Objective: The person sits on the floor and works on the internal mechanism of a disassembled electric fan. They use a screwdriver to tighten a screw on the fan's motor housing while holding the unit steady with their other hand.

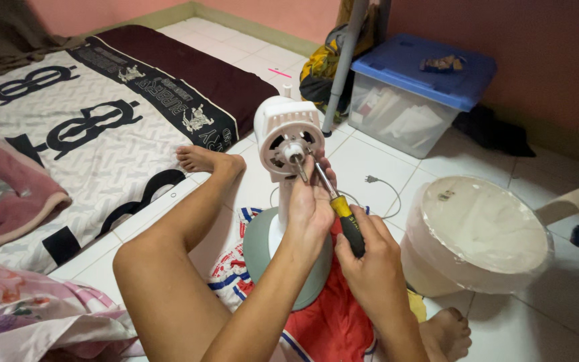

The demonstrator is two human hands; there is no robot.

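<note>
Now | fan (288,144) upright on floor, centre | left hand (311,204) fingers pinch shaft | right hand (370,258), at 5 o'clock, grips screwdriver (340,209) | risk: tip slips off, jabs left fingers

Single view, head-worn camera. It looks forward and steeply down from above the seated person's lap, so both forearms enter from the bottom edge and run up toward frame centre. Close range: the left hand (311,204) and right hand (364,258) sit near mid-frame, at arm's length from the lens. The view faces across the tiled floor (383,161) toward the far wall (504,40) at top. Mattress (68,134) fills the left side; blue-lidded storage box (423,87) upper right; pale bucket (480,234) right. No second view, so nothing overlaps.
</note>
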